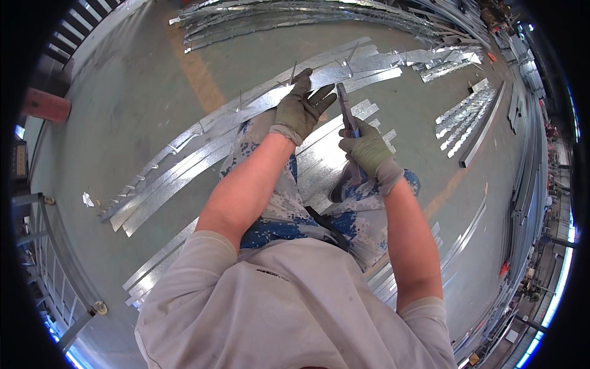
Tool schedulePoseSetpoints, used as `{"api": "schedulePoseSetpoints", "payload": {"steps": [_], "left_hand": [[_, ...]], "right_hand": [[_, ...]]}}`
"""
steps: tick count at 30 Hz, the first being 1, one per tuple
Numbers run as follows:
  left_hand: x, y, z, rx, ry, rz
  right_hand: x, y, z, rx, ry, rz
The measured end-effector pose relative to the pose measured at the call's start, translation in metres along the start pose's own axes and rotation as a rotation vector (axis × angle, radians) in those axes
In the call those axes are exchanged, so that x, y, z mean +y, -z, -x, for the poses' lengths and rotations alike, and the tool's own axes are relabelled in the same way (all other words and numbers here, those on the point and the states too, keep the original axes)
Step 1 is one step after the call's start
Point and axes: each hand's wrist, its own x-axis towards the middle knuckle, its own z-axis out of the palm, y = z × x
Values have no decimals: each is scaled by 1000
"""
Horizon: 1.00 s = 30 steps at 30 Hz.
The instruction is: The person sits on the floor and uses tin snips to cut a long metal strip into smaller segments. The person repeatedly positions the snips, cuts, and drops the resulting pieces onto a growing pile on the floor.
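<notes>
My left hand (pixel 301 109), in an olive work glove, reaches forward with fingers spread and rests on a long strip of galvanized sheet metal (pixel 246 111) lying on the floor. My right hand (pixel 369 150), also gloved, grips the handles of metal snips (pixel 345 107), whose dark blades point away from me toward the strip near my left fingertips. Several more flat metal strips (pixel 166 184) lie side by side under and beside my legs.
More cut strips lie in a bundle at the far side (pixel 295 15) and in a short stack at the right (pixel 467 117). A long metal channel (pixel 485 126) lies beside that stack. A railing (pixel 55 258) stands at the left, racks of metal at the right.
</notes>
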Motion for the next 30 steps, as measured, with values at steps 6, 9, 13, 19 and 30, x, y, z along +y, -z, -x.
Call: {"api": "schedulePoseSetpoints", "payload": {"steps": [6,9,13,19,30], "left_hand": [[1,-2,2,-2,-4,-20],[0,-2,1,-13,4,-20],[-1,-2,2,-7,9,-16],[1,-5,5,4,15,-6],[-2,5,-4,-17,19,48]], "right_hand": [[2,-2,-3,74,71,48],[8,-2,-13,90,81,88],[9,-4,-13,111,70,118],[-20,-6,14,-41,-52,-288],[-9,-33,-10,314,69,590]]}}
